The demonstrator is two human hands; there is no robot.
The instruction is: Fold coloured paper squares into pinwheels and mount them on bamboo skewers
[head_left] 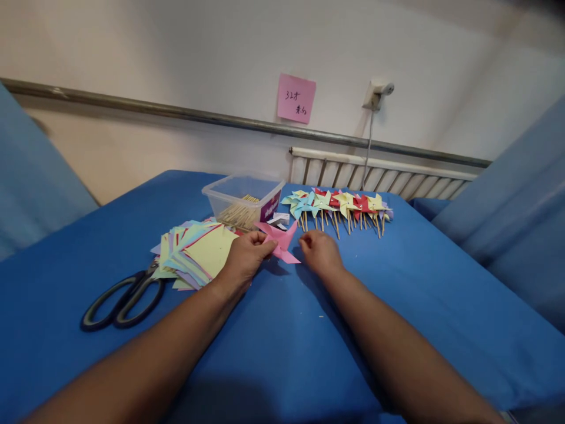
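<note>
A pink paper pinwheel (282, 240) with its blades folded is pinched by my left hand (251, 254), thumb on top, above the blue table. Just right of it, my right hand (321, 252) is closed with thumb and fingertips together. Whatever is between those fingertips, if anything, is too small to make out. Behind my left hand stands a clear plastic box (216, 191) holding many thin wooden sticks (242, 212). A pile of coloured paper squares (207, 250) lies left of my left hand.
Large dark-handled scissors (126, 300) lie left, their blades partly under the paper. Finished pinwheels on sticks (346, 203) lie in a row at the back right. A small white packet (280, 219) is beside the box. A radiator (344, 168) and wall stand behind the blue-covered table (424, 294).
</note>
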